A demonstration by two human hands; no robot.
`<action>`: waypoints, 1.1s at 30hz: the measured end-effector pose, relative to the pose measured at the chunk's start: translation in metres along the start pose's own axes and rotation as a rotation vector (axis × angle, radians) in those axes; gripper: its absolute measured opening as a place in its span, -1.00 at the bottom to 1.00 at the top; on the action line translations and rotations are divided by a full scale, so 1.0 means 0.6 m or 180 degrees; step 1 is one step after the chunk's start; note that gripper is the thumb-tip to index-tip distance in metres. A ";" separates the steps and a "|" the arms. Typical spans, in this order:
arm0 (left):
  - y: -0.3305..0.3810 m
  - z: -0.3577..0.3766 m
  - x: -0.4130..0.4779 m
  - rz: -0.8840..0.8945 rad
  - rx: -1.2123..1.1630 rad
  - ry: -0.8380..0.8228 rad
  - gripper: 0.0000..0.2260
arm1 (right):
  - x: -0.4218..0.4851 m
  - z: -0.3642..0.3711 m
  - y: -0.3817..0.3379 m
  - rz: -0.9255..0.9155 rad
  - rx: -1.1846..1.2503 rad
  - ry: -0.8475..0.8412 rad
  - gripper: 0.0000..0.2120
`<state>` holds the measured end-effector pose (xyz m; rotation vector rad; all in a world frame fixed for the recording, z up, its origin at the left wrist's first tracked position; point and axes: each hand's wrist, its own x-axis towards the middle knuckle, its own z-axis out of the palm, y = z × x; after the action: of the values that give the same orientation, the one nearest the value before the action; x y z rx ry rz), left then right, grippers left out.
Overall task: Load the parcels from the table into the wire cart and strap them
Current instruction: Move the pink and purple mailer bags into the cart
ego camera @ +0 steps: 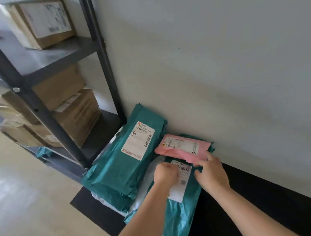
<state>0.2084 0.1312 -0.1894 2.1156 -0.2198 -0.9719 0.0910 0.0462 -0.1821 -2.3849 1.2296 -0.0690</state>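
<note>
Head-cam view, looking down. A near teal parcel (182, 214), a soft plastic mailer w/ a white barcode label (182, 181), lies on a black counter (250, 194) directly in front of the person. Both hands are at its far end. The left hand (165, 173) is curled into a fist, gripping the far left corner by the label. The right hand (212, 174) has thumb and fingers bent in a pinch at the far right corner; fingertips are partly hidden, so it's prob. the teal plastic it holds, not certain. A grip at two corners suits a floppy bag: it keeps the bag from folding when lifted.

A pink parcel (181, 147) lies flat just beyond, its near edge overlapping the teal one and touching the right hand's fingers. It may slide or get dragged along if the teal one is pulled out. To the left, a big teal parcel (117, 169) sits on the counter's left end, label up, partly over a white parcel (141, 195) that also runs under the near teal one.

All parcels are pushed up against a pale wall (220, 56), likely to stop them falling off the back. Left of the counter stands a dark metal shelf rack (97, 53) w/ cardboard boxes (76, 114) on several levels, over a light floor (26, 184). The wire cart and strap aren't in view, so loading looks to be at an early stage: at least four parcels still on the counter.
</note>
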 end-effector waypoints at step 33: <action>0.091 0.117 -0.020 0.0039 -0.1401 -0.0004 -0.82 | -0.086 -0.073 0.068 0.0725 0.0785 0.1403 -0.75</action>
<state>0.1594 0.0582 -0.1715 1.7085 -0.0148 -0.9179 0.0179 0.0499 -0.1514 -2.0618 1.5764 -0.6639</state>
